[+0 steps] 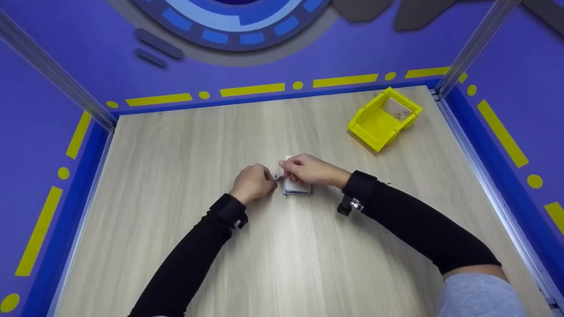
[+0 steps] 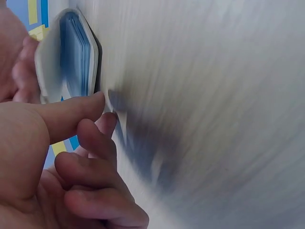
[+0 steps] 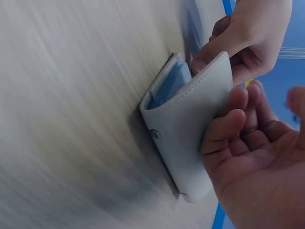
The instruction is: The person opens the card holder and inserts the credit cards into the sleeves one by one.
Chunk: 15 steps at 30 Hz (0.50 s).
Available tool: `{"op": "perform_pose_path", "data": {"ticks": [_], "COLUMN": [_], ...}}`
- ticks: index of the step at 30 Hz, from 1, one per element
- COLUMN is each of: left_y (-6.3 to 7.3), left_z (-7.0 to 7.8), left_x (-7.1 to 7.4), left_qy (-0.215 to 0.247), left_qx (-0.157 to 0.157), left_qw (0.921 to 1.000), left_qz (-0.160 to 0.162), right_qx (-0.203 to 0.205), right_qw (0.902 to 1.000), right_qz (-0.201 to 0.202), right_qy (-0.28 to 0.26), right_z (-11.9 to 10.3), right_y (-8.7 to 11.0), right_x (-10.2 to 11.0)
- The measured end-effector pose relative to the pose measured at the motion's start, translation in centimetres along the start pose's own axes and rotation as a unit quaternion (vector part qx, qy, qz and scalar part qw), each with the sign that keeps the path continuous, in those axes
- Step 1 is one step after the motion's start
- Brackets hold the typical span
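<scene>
A small white card holder [image 3: 190, 129] with a stitched edge and metal snaps lies on the table, its cover partly raised. Clear bluish sleeves [image 2: 78, 57] show inside it. My left hand [image 1: 254, 182] is at its left side, thumb and forefinger pinching close by a small tab [image 1: 276, 177] with a snap; the fingertips partly hide the tab. My right hand [image 1: 310, 169] is over the holder. Its bent fingers [image 3: 226, 126] rest against the outside of the cover, while the thumb stands away from them.
At the back right of the wooden table [image 1: 189, 145] stands a yellow bin [image 1: 374, 127] with a pale printed label inside. Blue-purple panels [image 1: 246, 75] with yellow markings enclose the back and both sides. A metal rail [image 1: 493, 189] runs along the right edge.
</scene>
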<state>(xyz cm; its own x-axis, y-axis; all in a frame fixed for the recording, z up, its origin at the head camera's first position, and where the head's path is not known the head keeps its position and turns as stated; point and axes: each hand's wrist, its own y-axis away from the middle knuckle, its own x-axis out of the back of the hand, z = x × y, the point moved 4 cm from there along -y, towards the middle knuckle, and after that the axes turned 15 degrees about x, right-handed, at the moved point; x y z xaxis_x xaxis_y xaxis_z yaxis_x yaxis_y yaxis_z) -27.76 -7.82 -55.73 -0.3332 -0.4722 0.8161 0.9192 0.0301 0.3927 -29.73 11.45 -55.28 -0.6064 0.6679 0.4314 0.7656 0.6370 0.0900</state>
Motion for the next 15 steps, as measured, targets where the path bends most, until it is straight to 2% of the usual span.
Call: {"op": "perform_pose_path", "data": {"ticks": [3,9,15], "left_y": [0.05,0.22,0.16], "left_z": [0.0,0.37,0.8], "left_x": [0.04,0.26,0.21], "left_qy": [0.0,0.003,-0.003], "left_qx": [-0.001,0.002,-0.004], "left_qw": [1.0,1.0,1.0], "left_qz": [0.003,0.008,0.009], "right_qx": [-0.006,0.033,0.045], "right_qw": [0.9995,0.9901,0.9874], "right_qz": [-0.018,-0.019,-0.015], "right_qy": [0.024,0.135,0.151], "right_z": [0.59,0.96,1.06], "right_y": [0.11,0.09,0.23], "right_x": [-0.2,-0.27,-0.47]}}
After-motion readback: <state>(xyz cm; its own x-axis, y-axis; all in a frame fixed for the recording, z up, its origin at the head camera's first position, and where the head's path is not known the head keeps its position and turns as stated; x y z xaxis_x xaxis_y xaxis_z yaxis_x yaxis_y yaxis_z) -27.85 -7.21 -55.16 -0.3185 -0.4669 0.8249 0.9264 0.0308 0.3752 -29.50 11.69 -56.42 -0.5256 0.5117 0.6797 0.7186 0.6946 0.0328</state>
